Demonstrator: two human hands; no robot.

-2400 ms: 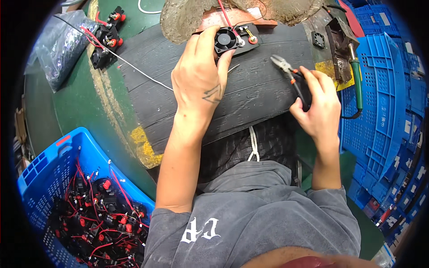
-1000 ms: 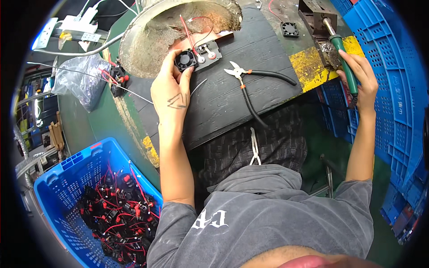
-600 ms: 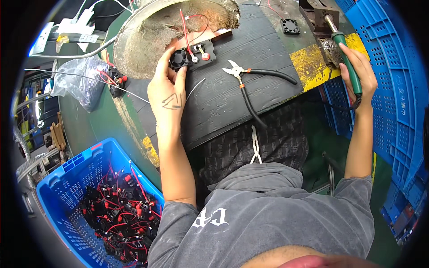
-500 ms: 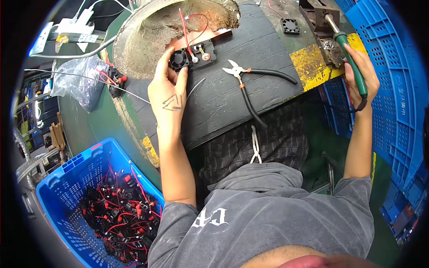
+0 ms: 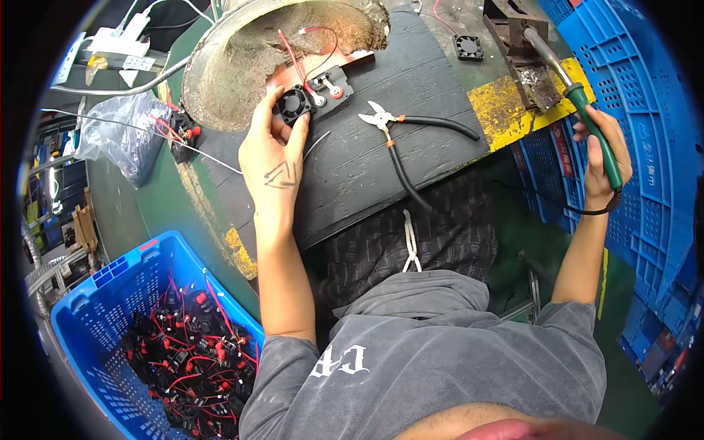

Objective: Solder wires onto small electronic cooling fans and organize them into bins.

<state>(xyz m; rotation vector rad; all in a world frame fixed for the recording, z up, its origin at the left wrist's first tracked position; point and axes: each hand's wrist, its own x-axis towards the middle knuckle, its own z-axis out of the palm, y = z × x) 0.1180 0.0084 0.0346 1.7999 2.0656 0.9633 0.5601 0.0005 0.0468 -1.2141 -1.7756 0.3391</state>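
Note:
My left hand (image 5: 270, 158) pinches a small black cooling fan (image 5: 295, 104) between thumb and fingers. The fan sits against a black plate (image 5: 339, 79) with two round terminals and red wires (image 5: 290, 53), at the far middle of the bench. At the right, my right hand (image 5: 609, 154) is wrapped round the green handle of a soldering iron (image 5: 595, 132). Its metal shaft points up and left into a rusty metal stand (image 5: 517, 33); the tip is hidden there. Cutting pliers (image 5: 390, 132) with black handles lie spread between my hands.
A large crusty metal hood (image 5: 220, 81) stands behind the fan. Another fan (image 5: 468, 48) lies near the stand. A clear plastic bag (image 5: 121, 136) is at the left. Lower left, a blue basket (image 5: 95, 293) holds several wired black parts. Blue crates (image 5: 645, 147) line the right.
My right hand has drawn the soldering iron back, down and to the right, so more of its shaft shows outside the stand. My left hand keeps hold of the fan, which is tilted slightly.

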